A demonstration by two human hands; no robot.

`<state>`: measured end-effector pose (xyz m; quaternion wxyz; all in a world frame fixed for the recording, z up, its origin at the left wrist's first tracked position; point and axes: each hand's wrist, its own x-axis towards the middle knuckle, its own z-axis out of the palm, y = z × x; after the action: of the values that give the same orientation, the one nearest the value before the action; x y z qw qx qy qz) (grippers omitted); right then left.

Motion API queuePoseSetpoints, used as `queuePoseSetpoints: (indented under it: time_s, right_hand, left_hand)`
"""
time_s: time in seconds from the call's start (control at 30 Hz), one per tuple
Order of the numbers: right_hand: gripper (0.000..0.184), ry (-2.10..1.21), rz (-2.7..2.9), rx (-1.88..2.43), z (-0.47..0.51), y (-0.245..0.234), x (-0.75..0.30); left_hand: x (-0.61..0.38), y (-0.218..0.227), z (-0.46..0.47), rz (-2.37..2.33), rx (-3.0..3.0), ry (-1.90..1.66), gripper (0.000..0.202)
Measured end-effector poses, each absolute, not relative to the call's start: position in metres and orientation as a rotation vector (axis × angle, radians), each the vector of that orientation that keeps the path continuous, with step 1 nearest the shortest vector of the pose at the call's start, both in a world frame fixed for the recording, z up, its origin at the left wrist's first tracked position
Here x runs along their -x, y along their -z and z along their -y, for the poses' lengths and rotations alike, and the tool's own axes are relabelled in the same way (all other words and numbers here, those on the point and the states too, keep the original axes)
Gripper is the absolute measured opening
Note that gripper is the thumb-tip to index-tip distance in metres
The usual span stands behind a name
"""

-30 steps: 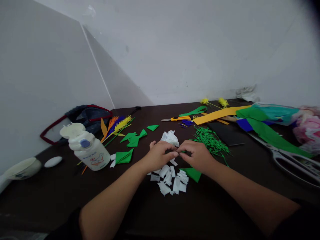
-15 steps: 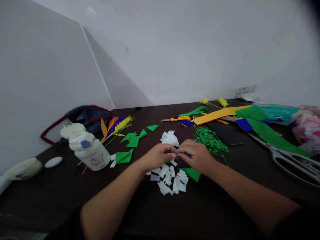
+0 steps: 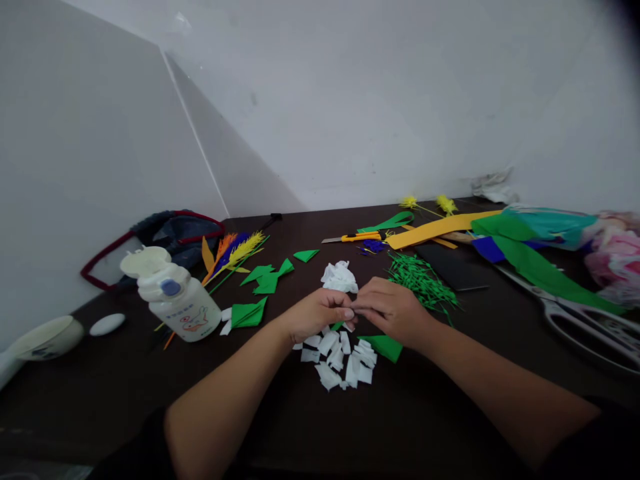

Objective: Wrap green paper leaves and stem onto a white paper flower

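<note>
My left hand [image 3: 316, 315] and my right hand [image 3: 390, 309] meet over the middle of the dark table, fingertips pinched together and touching. Whatever lies between them is too small and hidden to make out. A bit of green [image 3: 337, 326] shows just under my left fingers. Below the hands lie several torn white paper pieces [image 3: 329, 343]. A green paper piece [image 3: 384, 347] rests under my right wrist. Just beyond the fingers sits a crumpled white paper [image 3: 340, 277]. Right of it is a heap of thin green knotted strips [image 3: 417, 279].
On the left stand a white bottle with its lid up [image 3: 185, 310], a bowl [image 3: 50, 338] and coloured paper plumes [image 3: 237, 257]. Green folded pieces [image 3: 250, 313] lie nearby. Rightward are a yellow cutter knife [image 3: 363, 237], orange strip [image 3: 440, 229], dark flat object [image 3: 447, 267] and large scissors [image 3: 565, 310].
My fingertips have drawn slightly closer together and shifted a little. A bit of green now shows beneath my left fingers. The things on the table lie as before.
</note>
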<state>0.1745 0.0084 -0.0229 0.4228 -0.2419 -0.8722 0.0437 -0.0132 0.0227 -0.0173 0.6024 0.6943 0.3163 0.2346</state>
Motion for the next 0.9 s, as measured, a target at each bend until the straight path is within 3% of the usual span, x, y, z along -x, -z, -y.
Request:
queuePoseSetpoints:
  time_s: [0.37, 0.9]
  right_hand:
    - [0.008, -0.55, 1.887, 1.007, -0.007, 0.024, -0.166]
    - [0.011, -0.556, 1.919, 0.884, -0.008, 0.024, -0.169]
  left_hand:
    - [0.008, 0.013, -0.018, -1.266, -2.544, -0.833, 0.012]
    - [0.011, 0.007, -0.02, -1.047, -2.27, -0.583, 0.024]
